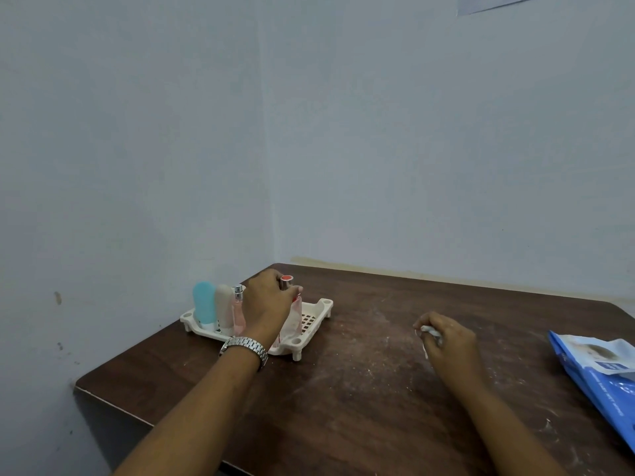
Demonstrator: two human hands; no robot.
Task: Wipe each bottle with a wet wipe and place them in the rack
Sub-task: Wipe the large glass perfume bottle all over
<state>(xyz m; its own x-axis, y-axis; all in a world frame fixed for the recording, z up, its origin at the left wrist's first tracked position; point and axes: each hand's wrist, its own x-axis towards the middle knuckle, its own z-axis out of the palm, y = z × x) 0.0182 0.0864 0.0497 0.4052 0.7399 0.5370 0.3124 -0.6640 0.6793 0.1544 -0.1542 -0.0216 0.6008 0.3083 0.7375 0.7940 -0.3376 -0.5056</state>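
Left hand (269, 304) is wrapped round the red-capped bottle (288, 286), which is being stood upright in the white rack (318, 309) at the far left of the table (360, 389) — its foot looks to be at or near the slotted floor, though that part is hidden by the wrist. Right hand (446, 338) is closed on a balled-up wet wipe (429, 330), resting well apart to the right. Three bottles are already lined up in the rack: a blue one (203, 305), a beige one (224, 309) and a slim pink spray (238, 310). Probably light and a bit slick after wiping — best gripped round the upper body, not the cap. A wipes pack (598, 379) is seen at the right edge.
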